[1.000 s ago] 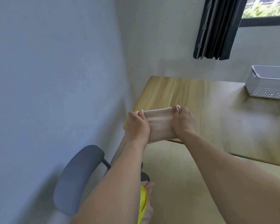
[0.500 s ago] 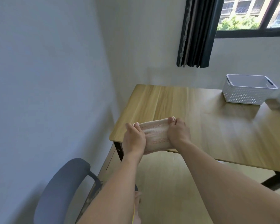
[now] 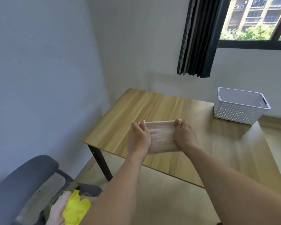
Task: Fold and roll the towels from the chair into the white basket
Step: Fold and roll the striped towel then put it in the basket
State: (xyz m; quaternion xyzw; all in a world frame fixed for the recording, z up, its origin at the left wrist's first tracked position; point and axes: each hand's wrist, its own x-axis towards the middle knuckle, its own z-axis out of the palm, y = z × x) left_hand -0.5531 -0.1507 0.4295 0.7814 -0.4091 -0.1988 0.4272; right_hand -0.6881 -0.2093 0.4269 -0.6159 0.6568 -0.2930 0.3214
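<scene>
A beige towel (image 3: pixel 161 137) hangs stretched between my hands above the front part of the wooden table (image 3: pixel 152 104). My left hand (image 3: pixel 139 138) grips its left edge and my right hand (image 3: pixel 184 135) grips its right edge. The white perforated basket (image 3: pixel 238 109) stands at the table's far right corner, and nothing shows inside it. On the grey chair (image 3: pixel 18 181) at the lower left lie a yellow towel (image 3: pixel 75 208), a pale pink towel (image 3: pixel 57 210) and a grey towel (image 3: pixel 71 189), partly hidden by my left forearm.
A grey wall closes the left side. A dark curtain (image 3: pixel 196 38) hangs beside the window at the back. The table's black leg (image 3: pixel 101 163) stands between chair and table. Light wood floor lies below.
The view has swung right and up. My hands have carried the towel from the table's front left corner inward over the tabletop, and the pile on the chair has come into sight.
</scene>
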